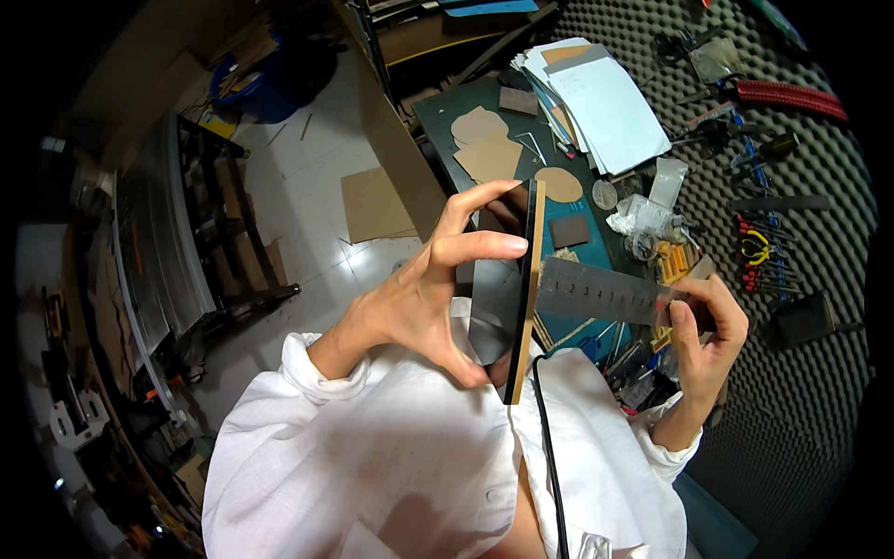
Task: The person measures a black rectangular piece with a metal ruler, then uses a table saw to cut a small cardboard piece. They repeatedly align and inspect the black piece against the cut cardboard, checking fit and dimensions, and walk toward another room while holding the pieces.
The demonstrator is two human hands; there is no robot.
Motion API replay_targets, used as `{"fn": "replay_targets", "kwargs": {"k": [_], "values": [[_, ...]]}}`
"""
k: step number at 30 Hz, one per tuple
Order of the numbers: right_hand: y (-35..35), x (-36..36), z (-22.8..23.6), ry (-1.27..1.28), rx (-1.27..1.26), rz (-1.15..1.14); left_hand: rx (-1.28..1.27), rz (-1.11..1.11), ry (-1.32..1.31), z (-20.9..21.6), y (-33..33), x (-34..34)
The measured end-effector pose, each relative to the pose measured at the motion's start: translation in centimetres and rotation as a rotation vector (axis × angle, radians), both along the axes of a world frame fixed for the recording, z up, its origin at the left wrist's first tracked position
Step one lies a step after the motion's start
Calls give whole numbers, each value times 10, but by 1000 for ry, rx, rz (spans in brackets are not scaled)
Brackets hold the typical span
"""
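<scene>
1. Fingers [480, 247] of your left hand [410, 289] grip the glossy dark panel [494, 312], held on edge before your shirt [372, 447].
2. Fingers of your right hand [712, 326] pinch the steel ruler [605, 291]; its free end lies at the panel's tan edge, contact unconfirmed.
3. Caution: a light fingertip hold may let the panel slip; a tilting ruler may scrape it.
4. Blue bucket [270, 104], on the floor [307, 205]: apparently brownish scraps.
5. Clear packaging [643, 216], on the tabletop [438, 112]: contents indeterminable.
</scene>
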State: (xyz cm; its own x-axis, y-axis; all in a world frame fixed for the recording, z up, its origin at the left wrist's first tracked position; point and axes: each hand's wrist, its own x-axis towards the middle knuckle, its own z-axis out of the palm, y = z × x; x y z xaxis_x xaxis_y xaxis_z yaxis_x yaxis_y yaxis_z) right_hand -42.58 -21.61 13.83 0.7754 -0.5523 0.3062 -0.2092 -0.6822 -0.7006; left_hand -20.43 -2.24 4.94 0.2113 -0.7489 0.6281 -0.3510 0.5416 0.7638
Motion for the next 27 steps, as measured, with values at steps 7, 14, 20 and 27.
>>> {"fn": "replay_targets", "kwargs": {"k": [7,14,20,27], "values": [[15,-12,5,22,-62,-46,-17,-75,42,-2,3,-10],[26,-20,9,78,-142,-57,11,-121,64,-2,11,-20],[30,-30,11,83,-174,-77,-2,-138,84,-4,10,-27],[30,-37,14,107,-186,-87,6,-141,85,-4,9,-30]]}}
